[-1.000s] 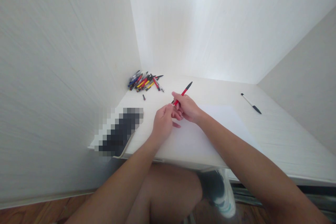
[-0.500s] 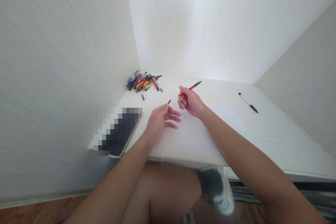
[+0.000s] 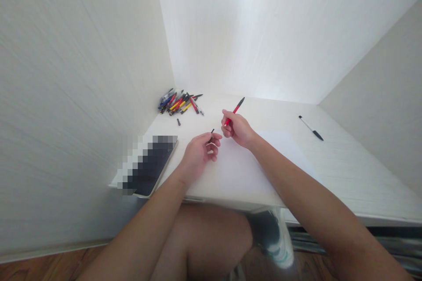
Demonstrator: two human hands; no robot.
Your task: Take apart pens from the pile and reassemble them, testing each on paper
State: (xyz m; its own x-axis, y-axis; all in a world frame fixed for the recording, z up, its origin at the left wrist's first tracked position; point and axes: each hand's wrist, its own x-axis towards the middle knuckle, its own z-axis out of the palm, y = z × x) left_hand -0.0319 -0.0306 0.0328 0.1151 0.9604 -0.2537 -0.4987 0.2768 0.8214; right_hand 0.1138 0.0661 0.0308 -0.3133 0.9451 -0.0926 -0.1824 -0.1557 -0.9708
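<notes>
My right hand (image 3: 241,130) is closed around a red pen (image 3: 237,107), whose black end points up and away to the right. Between the thumb and forefinger of my left hand (image 3: 198,153) is a small thin black piece (image 3: 212,131); its kind is too small to tell. The two hands are close together but apart, above a white sheet of paper (image 3: 245,171) on the desk. The other fingers of my left hand are half curled.
A pile of pens (image 3: 178,102) in several colours lies in the back left corner, with a small dark piece (image 3: 178,122) in front of it. A phone (image 3: 153,167) lies at the left edge. One white and black pen (image 3: 311,128) is on the right. Walls enclose the desk.
The red pen has tilted more upright in my right hand. My left fingers have curled in, and the black piece has turned slightly and sits a little lower.
</notes>
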